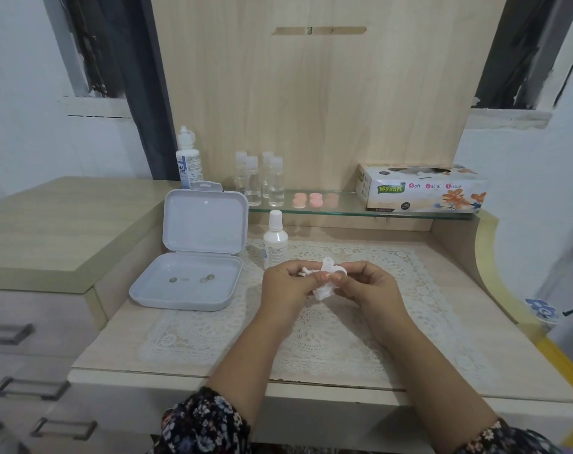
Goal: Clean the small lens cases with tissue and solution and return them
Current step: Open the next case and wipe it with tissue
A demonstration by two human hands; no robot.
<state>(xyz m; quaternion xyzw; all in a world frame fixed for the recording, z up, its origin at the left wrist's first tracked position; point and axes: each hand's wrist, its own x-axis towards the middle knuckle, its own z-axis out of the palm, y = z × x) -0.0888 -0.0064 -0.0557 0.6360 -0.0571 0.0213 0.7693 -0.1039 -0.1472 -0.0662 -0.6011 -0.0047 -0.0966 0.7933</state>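
Observation:
Over the lace mat (311,329), my left hand (288,286) grips a crumpled white tissue (321,291). My right hand (367,286) pinches a small clear lens case (331,267) against that tissue. A white solution bottle (275,240) stands just behind my hands. To the left, the grey box (193,283) lies with its lid up and two small round pieces (188,279) on its floor. Pink lens cases (314,199) lie on the glass shelf (344,209).
A taller solution bottle (188,157) stands at the back left, with several clear small bottles (260,178) on the shelf beside it. A tissue box (422,188) sits at the shelf's right end. Drawers (29,388) are at the lower left.

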